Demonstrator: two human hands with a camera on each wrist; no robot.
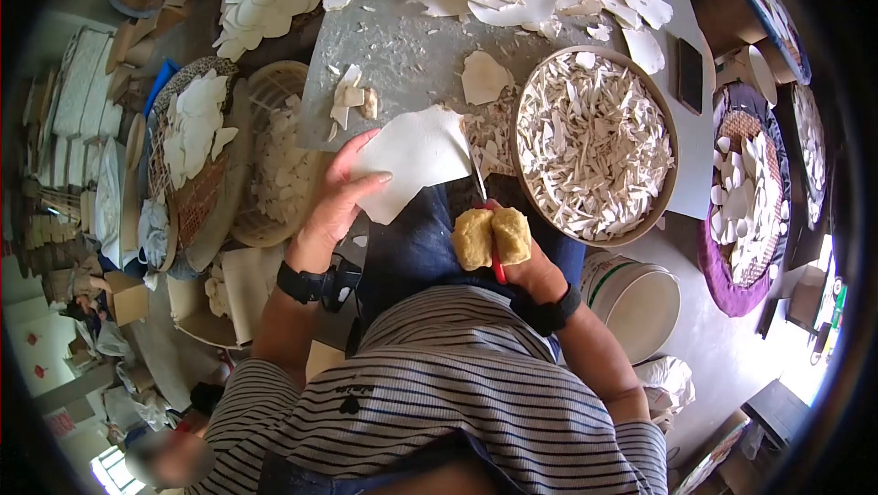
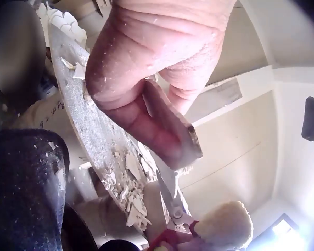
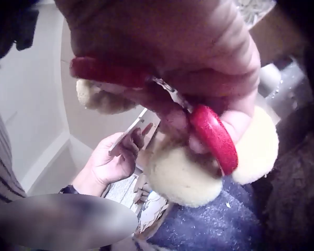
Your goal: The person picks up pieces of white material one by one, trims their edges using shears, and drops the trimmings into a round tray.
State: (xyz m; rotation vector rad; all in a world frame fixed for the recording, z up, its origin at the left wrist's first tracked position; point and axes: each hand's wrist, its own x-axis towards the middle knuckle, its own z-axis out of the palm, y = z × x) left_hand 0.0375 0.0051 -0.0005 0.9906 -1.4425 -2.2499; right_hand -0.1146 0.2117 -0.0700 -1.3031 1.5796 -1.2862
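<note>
The left hand (image 1: 343, 191) is pinching a white sheet (image 1: 416, 159) above the person's lap, its grip narrowing to the sheet's thickness. The right hand (image 1: 529, 268), its grip curling round red-handled scissors (image 1: 480, 186), is pointing the blades along the sheet's right edge. A basin (image 1: 676, 149) of slivers (image 1: 590, 148) is standing at the table's (image 1: 393, 52) near edge.

Through my cameras I saw a pale, ribbed-fabric shirt (image 1: 457, 349) with dark stripes, a small black heart print (image 1: 349, 404) and elbow-length sleeves (image 1: 640, 449), white-flecked blue fabric trousers (image 1: 398, 244), plus a black band round each wrist.
</note>
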